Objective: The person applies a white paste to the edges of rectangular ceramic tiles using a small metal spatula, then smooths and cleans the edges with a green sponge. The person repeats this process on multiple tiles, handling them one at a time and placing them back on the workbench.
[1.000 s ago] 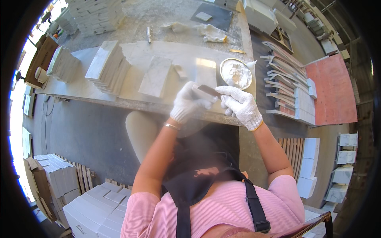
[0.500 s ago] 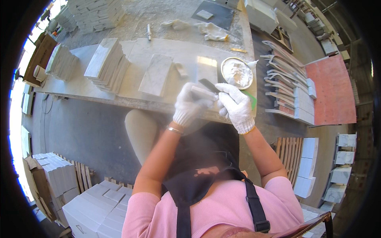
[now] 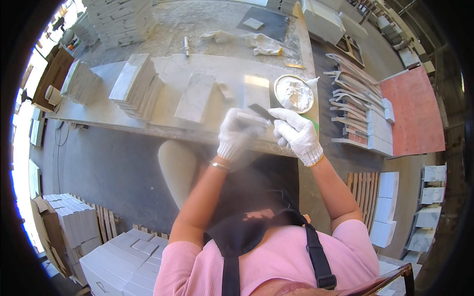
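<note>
My left hand (image 3: pixel 235 132), in a white knit glove, is closed around a small white stone piece (image 3: pixel 252 119) just off the table's near edge. My right hand (image 3: pixel 300 137), gloved the same way, grips a putty knife whose dark flat blade (image 3: pixel 259 111) points left over the stone piece. The knife's handle is mostly hidden in the fingers. Beyond the right hand sits a round bowl (image 3: pixel 276 88) of white paste or powder. A pale marble tile (image 3: pixel 196 101), a small white block (image 3: pixel 224 92) and another light-struck tile (image 3: pixel 256 93) lie beyond the left hand.
Stacks of marble tiles (image 3: pixel 133 86) stand on the table's left. Farther back are a slim marker-like tube (image 3: pixel 186 46), loose gloves (image 3: pixel 265 44) and a dark board (image 3: pixel 276 20). A rack of curved pale strips (image 3: pixel 348 98) and a wooden pallet (image 3: pixel 362 195) flank the right side.
The stone piece has tilted more edge-on in my left hand. My right hand has shifted slightly right with the knife. The whole view has moved a little.
</note>
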Tool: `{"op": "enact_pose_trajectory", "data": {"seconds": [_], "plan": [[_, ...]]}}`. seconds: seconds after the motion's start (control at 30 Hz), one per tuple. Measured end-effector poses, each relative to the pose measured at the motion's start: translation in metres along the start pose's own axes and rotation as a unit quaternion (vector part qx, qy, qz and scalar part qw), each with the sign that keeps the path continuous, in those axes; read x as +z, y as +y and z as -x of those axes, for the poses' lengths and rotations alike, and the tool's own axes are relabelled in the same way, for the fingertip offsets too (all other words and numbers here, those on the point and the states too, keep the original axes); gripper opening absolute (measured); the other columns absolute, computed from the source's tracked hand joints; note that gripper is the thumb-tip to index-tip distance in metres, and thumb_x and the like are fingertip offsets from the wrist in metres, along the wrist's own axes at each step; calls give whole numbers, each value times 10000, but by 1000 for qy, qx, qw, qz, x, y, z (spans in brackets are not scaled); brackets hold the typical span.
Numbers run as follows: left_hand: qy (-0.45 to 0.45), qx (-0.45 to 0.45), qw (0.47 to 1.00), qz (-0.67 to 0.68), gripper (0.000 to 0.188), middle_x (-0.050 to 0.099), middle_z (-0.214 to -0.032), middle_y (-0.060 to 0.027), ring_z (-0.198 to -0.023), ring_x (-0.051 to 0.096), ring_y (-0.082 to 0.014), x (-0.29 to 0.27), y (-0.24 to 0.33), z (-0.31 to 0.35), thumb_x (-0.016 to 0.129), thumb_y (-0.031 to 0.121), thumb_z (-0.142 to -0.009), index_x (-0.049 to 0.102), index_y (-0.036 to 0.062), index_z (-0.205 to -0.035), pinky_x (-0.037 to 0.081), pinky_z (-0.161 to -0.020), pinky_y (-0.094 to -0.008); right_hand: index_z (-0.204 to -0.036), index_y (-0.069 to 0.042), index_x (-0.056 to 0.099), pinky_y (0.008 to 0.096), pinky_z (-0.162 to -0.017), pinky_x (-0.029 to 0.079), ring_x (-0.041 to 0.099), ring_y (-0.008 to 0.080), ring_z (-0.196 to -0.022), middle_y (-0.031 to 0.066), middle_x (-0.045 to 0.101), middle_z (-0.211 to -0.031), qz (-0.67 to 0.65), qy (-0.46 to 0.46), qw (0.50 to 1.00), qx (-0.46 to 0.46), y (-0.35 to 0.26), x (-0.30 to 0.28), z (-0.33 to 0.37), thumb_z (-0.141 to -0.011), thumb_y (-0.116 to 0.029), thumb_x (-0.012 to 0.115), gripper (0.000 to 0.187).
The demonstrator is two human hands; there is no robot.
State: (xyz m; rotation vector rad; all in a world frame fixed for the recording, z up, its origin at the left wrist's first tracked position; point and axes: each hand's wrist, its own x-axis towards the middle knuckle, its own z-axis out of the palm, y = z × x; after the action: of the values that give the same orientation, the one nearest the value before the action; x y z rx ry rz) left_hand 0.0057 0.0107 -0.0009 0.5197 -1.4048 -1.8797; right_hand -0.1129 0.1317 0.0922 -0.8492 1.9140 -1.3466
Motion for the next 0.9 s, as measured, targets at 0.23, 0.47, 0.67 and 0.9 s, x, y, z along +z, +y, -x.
{"op": "enact_pose_trajectory", "data": {"seconds": [0.23,0.47,0.67,0.9], "plan": [[-9,31,997,-76,434,733,-1031,-112,-950,725,-178,-6,-11,0,791,-95,-831,528,34,-1151,610,-824,-330,-1281,-47,729,210,-516,471,609,59,-574,17,705,-808,-55,45,997,31,6,9,4,-989,-46,646,304],[36,14,999,-26,389,707,-993,-64,-908,691,-142,-3,-28,2,823,4,-846,562,36,-1132,589,-797,-317,-1349,-43,679,209,-568,500,626,62,-646,24,724,-875,-28,-15,999,-14,2,47,5,-1019,-56,597,340],[11,89,987,-132,379,729,-1014,-85,-926,706,-148,-2,-20,5,788,-58,-853,569,30,-1150,595,-792,-305,-1365,-55,676,199,-554,477,611,56,-617,31,719,-829,-67,64,996,-19,-2,14,13,-1007,-68,633,360],[-27,97,989,-110,369,729,-997,-80,-900,732,-171,-1,-18,2,776,-124,-826,574,18,-1100,611,-743,-298,-1332,-41,693,207,-538,459,593,58,-603,33,703,-817,-41,70,996,38,4,-10,15,-998,-64,640,339]]}}
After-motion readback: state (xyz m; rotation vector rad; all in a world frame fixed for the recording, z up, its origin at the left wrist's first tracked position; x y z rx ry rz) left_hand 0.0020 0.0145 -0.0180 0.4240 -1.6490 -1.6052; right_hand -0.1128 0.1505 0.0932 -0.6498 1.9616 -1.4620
